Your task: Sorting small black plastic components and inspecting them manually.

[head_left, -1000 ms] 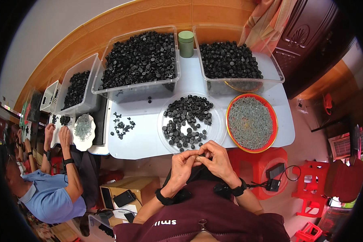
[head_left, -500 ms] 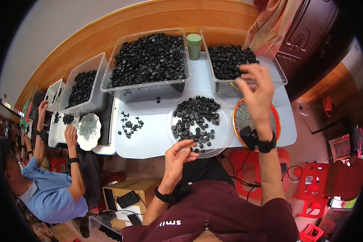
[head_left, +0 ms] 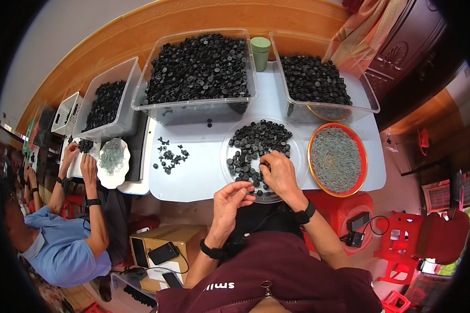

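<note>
Black caps [head_left: 261, 136] at the worktop's [head_left: 193, 180] front edge: spilled by one knock, they could be.
The caps are spread in a clear round tray [head_left: 300, 151] set at that edge. Over it the right hand [head_left: 278, 173] is held, fingers bent among the caps; by the near rim the left hand [head_left: 230, 204] is held, thumb and forefinger nearly together. Whether anything is gripped by either cannot be told. A fumbled cap could be lost over the edge, or the tray tipped if its rim were pressed. Rightward reach is hemmed by a red-rimmed bowl [head_left: 362, 159] of thin grey pieces [head_left: 335, 159]; the back edge is blocked by a large clear bin [head_left: 193, 112] and a smaller clear bin [head_left: 297, 112].
</note>
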The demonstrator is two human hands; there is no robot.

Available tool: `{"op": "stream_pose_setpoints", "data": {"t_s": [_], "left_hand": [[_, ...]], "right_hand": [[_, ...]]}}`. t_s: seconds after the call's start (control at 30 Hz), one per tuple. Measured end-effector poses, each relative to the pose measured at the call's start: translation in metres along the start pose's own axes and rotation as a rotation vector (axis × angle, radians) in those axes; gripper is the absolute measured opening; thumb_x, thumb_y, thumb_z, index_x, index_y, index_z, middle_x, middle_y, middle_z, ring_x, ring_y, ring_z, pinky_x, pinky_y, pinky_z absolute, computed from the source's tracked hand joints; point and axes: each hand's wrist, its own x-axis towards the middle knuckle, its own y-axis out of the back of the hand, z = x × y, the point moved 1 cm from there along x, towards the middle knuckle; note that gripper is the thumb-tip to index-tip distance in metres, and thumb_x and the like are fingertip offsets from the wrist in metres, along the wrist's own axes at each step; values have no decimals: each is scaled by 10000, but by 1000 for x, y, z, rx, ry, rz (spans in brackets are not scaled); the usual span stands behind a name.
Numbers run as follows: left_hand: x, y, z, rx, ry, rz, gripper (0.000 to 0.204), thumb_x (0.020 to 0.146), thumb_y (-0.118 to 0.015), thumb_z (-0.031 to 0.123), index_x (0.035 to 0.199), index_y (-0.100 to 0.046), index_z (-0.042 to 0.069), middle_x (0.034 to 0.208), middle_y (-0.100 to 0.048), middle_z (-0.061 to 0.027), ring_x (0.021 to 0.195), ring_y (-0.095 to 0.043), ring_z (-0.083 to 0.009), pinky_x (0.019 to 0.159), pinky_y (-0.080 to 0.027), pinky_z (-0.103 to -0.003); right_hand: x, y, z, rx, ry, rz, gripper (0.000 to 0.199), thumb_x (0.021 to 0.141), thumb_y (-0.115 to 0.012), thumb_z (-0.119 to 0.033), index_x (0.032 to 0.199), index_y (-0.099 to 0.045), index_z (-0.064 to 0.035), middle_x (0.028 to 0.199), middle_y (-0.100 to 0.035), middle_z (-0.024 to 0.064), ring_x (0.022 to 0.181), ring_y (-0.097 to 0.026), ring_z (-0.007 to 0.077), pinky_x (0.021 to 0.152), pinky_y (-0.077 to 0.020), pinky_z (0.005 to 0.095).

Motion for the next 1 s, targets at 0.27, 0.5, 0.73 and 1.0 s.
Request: {"op": "stream_pose_setpoints", "data": {"t_s": [0.27, 0.5, 0.73, 1.0], "left_hand": [[5, -3, 5, 8, 4, 14, 192, 886, -533, 39, 1047, -580, -55, 947, -641, -162, 737, -650, -162, 660, -538, -229], [18, -25, 6, 15, -9, -20, 215, 875, -560, 45, 1072, -570, -40, 962, -634, -140, 759, -646, -158, 679, -535, -230], [29, -36, 3, -18, -11, -16, 268, 863, -591, 68, 1111, -554, -25, 946, -637, -118, 774, -647, -157, 683, -548, -243], [32, -53, 3, -43, 34, -50, 240, 869, -577, 56, 1100, -582, -9, 969, -641, -110, 824, -646, -162, 699, -552, -245]], "right_hand": [[-5, 11, 4, 465, -265, -37, 103, 736, -633, 3, 838, -634, 6, 755, -586, 73, 671, -575, 144, 607, -465, 253], [-14, 25, -1, 926, -425, -74, 192, 801, -615, 4, 984, -560, 14, 835, -558, 25, 749, -534, 64, 636, -462, 190], [-19, 29, -8, 872, -288, 117, 190, 788, -614, 17, 968, -554, 7, 833, -571, 36, 780, -554, 74, 619, -467, 207], [-28, 34, -8, 785, -231, 161, 178, 779, -604, 11, 953, -565, 5, 834, -582, 48, 750, -576, 91, 578, -467, 219]]}}
